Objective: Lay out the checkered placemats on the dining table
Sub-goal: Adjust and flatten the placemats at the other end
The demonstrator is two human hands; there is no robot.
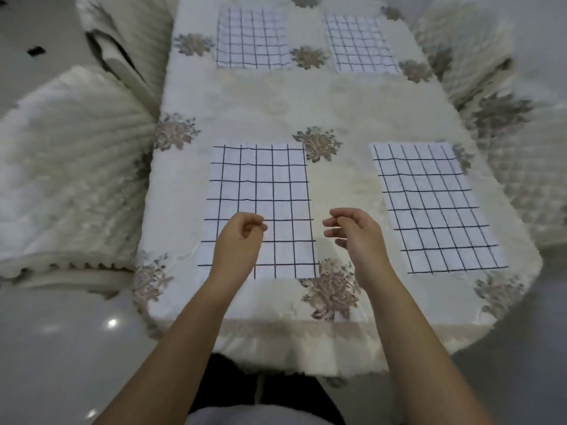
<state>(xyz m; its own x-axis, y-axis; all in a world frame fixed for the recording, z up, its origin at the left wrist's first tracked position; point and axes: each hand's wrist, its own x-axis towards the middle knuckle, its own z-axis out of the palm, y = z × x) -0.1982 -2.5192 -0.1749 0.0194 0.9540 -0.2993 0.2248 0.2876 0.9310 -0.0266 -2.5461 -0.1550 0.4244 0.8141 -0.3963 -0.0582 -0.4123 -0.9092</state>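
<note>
Head view, left to right. Chair with a fluffy white cover stands against the table's left edge, on a glossy grey floor. Table is draped in a cream tablecloth with a floral pattern. Four checkered placemats lie flat on it, well apart, two by two. Far-left placemat sits near the far edge; near-left placemat sits near the person's edge, its grid lines running roughly square to the table. Left hand is above the lower part of the near-left placemat, fingers curled in against the thumb, nothing held; contact with the mat cannot be told. Right hand is just right of that mat, over bare tablecloth between the two near mats, fingers loosely half-curled and spread, nothing held. Far-right placemat lies opposite; near-right placemat lies flat, turned slightly off square. A quilted white chair cover borders the table's right edge.
</note>
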